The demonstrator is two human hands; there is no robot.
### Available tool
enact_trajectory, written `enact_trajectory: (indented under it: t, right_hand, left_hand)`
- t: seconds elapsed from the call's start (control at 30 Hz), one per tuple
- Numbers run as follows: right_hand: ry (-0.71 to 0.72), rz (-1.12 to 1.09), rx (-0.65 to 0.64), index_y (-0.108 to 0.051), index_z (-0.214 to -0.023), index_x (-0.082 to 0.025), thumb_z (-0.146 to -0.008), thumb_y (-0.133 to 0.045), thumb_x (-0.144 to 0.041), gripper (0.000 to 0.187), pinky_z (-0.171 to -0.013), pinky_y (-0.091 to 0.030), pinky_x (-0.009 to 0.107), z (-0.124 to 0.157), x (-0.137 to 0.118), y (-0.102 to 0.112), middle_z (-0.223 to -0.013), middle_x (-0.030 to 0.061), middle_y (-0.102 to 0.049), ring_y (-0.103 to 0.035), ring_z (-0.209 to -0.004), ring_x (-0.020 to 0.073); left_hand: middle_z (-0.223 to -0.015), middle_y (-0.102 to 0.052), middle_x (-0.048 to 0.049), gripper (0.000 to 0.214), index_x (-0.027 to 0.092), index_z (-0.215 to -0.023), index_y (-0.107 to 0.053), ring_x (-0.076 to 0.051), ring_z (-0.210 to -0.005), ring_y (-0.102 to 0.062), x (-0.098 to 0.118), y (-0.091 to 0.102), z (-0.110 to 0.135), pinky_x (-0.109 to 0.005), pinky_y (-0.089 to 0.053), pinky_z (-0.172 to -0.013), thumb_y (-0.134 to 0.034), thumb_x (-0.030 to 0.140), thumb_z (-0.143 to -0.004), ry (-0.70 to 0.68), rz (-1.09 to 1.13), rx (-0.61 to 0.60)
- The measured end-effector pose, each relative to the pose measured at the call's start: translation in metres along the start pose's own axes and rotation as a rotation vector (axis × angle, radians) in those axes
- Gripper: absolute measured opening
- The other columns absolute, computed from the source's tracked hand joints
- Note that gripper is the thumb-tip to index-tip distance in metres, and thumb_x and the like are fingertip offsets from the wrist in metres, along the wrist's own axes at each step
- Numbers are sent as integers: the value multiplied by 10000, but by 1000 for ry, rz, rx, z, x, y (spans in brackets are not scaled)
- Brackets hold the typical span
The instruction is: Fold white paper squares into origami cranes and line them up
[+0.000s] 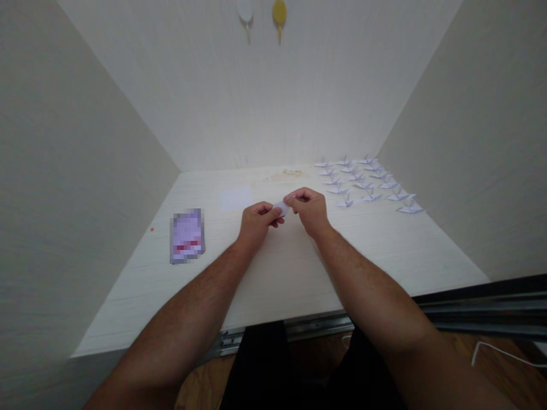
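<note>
A small folded piece of white paper [281, 208] is held up between my two hands, over the middle of the table. My left hand [259, 223] pinches its left side between thumb and fingers. At its upper right end, my right hand [308, 208] is closed on the paper with thumb and forefinger. The fingers hide part of the paper, so its exact folded shape cannot be made out. Several white folded paper cranes [354, 177] stand in rows at the back right. Left of my hands lies a flat white paper sheet [236, 198].
A purple, blurred-out packet or device [187, 236] lies on the white table [294, 285] at the left, near a tiny orange speck [152, 229]. Walls enclose the back and both sides. A white hook [245, 12] and a yellow hook [279, 12] hang on the back wall.
</note>
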State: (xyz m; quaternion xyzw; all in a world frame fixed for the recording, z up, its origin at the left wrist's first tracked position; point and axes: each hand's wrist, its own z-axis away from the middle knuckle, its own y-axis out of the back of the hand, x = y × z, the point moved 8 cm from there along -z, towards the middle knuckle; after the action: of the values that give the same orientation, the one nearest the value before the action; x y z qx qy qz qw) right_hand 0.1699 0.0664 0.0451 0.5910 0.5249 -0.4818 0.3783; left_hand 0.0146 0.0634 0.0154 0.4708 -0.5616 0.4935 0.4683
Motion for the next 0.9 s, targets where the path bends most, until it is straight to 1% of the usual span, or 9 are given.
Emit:
enact_trajectory:
  t: [0.1, 0.2, 0.27, 0.37, 0.43, 0.6, 0.67, 0.77, 0.9]
  right_hand:
    - [1, 30, 5, -665, -667, -189, -685, -751, -395, 224, -502, -362, 254, 0, -2, 2, -559, -28, -575, -437, -514, 97]
    - [8, 29, 26, -630, -606, -188, -768, -686, -475, 334, -479, -334, 254, 0, -4, 4, -468, -42, -486, -400, -470, 93]
    - [19, 3, 31, -642, -634, -187, -796, -655, -507, 360, -480, -336, 251, 0, -4, 4, -469, -43, -484, -402, -466, 91]
    - [17, -53, -32, -666, -736, -189, -699, -753, -488, 314, -491, -358, 243, 0, -2, -3, -556, -42, -556, -439, -497, 86]
    - [2, -78, -90, -664, -768, -193, -631, -803, -468, 337, -501, -372, 240, 1, -1, -9, -606, -41, -580, -457, -523, 85]
    - [12, -70, -111, -680, -825, -197, -609, -823, -421, 342, -503, -365, 227, 2, -1, -11, -605, -58, -546, -445, -536, 77]
    - [15, -21, -125, -689, -825, -194, -602, -830, -370, 317, -480, -339, 220, 4, -2, -13, -552, -73, -515, -428, -509, 73]
    - [-23, 72, -146, -691, -756, -182, -634, -795, -310, 205, -442, -298, 216, 7, 0, -16, -482, -73, -505, -409, -456, 71]
    - [-51, 126, -100, -679, -670, -176, -644, -749, -261, 113, -422, -272, 213, 9, -1, -13, -447, -66, -513, -399, -422, 69]
  left_hand:
    - [-593, -681, -44, 266, 155, -657, -649, -124, -512, -589, -1, 1, 0, -250, -442, -521, -799, 374, -680, -7, -3, 8]
    - [-594, -682, -43, 258, 153, -668, -654, -121, -509, -585, -2, 0, -1, -248, -444, -523, -795, 368, -683, -14, -12, -3]
    - [-592, -679, -38, 257, 151, -673, -654, -118, -509, -582, -3, 1, -2, -244, -441, -521, -791, 369, -687, -17, -8, 0]
    - [-603, -679, -36, 268, 150, -675, -653, -113, -517, -579, -2, 3, -2, -237, -435, -518, -789, 381, -695, -35, 6, 29]
    - [-615, -682, -37, 289, 151, -681, -656, -110, -521, -575, 0, 4, -2, -236, -436, -522, -789, 406, -701, -46, 0, 36]
    - [-615, -680, -36, 336, 154, -701, -667, -109, -521, -568, 2, 3, -2, -238, -443, -526, -793, 465, -700, -53, -29, 40]
    - [-613, -679, -33, 339, 153, -698, -670, -106, -523, -567, 5, 1, 0, -235, -446, -528, -794, 469, -702, -67, -54, 35]
    - [-617, -683, -33, 343, 150, -692, -678, -108, -534, -576, 9, -3, 2, -232, -453, -532, -782, 476, -716, -89, -112, 11]
    - [-622, -688, -38, 378, 148, -698, -686, -113, -546, -587, 12, -7, 4, -234, -463, -544, -766, 517, -725, -105, -141, -22]
